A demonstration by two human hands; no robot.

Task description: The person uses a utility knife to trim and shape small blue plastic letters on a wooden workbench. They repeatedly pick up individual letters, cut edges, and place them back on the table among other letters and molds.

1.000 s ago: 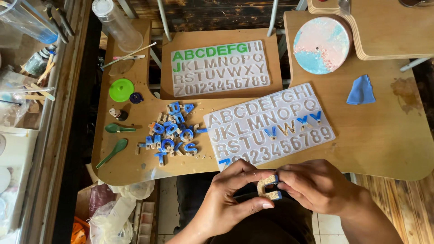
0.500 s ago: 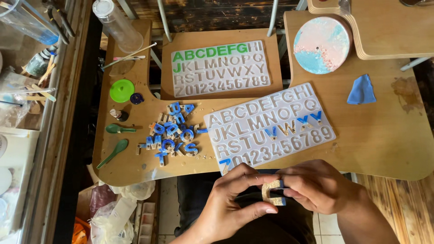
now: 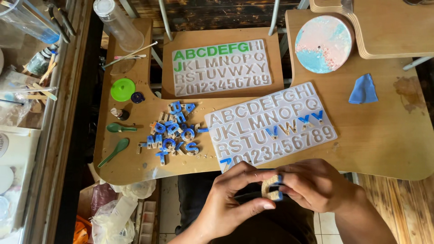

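My left hand (image 3: 230, 199) and my right hand (image 3: 314, 185) meet below the desk's front edge, both pinching a small tan and blue cast letter (image 3: 271, 187). Just above them lies a clear silicone letter mould (image 3: 271, 124) with a few blue-filled cavities. A pile of several blue and tan cast letters (image 3: 174, 131) sits to its left on the wooden desk (image 3: 384, 135). A second mould (image 3: 221, 67), with its top row filled green, rests farther back.
Two green spoons (image 3: 116, 140), a green lid (image 3: 122, 89) and a clear plastic cup (image 3: 116, 25) stand at the desk's left. A round pink and blue disc (image 3: 323, 43) and a blue scrap (image 3: 363, 89) lie right. Cluttered shelves and bags fill the left side.
Both hands have shifted slightly right and down with the letter, and the fingers have re-gripped it. Nothing on the desk moved.
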